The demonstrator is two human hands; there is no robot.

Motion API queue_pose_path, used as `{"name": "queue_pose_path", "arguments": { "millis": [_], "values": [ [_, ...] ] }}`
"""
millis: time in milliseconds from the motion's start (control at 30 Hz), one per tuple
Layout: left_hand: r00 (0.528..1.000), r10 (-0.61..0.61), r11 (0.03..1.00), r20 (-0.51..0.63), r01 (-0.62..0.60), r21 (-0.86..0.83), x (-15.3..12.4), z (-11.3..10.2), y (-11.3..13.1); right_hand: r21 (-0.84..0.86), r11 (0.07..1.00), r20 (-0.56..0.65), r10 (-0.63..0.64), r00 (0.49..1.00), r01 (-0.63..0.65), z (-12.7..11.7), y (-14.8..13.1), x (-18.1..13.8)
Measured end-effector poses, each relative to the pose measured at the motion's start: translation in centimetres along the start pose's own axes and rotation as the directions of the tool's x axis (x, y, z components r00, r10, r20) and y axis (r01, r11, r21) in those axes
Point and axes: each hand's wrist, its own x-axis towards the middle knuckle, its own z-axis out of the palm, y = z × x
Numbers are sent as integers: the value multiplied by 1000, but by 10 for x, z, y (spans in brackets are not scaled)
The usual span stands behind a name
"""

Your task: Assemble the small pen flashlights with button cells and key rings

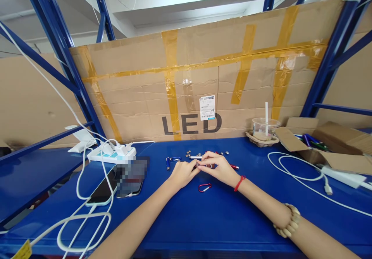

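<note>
My left hand [182, 172] and my right hand [218, 167] meet over the blue table [221, 216], fingers pinched together on a small dark red cylindrical part [203, 165] held between them. A red carabiner clip [204, 187] lies just in front of my hands. Several small silver button cells [193, 153] are scattered behind them, next to a small blue keychain light [168, 162] and a red pen-like piece [234, 167]. My right wrist wears a red string and a bead bracelet.
A white power strip [112, 154] with plugs and white cables sits at left, beside two phones [101, 192]. A plastic cup with a straw [264, 129] stands at back right, near an open cardboard box [325, 146]. A taped cardboard wall marked LED backs the table.
</note>
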Motion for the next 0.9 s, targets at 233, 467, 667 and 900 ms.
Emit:
{"name": "queue_pose_path", "arguments": {
  "millis": [233, 467, 667, 900],
  "values": [
    [993, -70, 998, -92, 70, -2, 1, 0, 3, -54, 990, -94, 122, 988, -127, 0, 5, 1],
    [965, -214, 977, -153, 213, -24, 2, -1, 3, -265, 933, -250, 178, 952, -244, -9, 11, 2],
    [975, -188, 981, -122, 182, -63, 1, -3, 6, -375, 892, -90, 236, 968, -252, -7, 14, -1],
    [977, -167, 986, -136, 163, -37, 0, -1, 6, -545, 783, 33, 380, 925, -302, -9, 10, -2]
  ]
}}
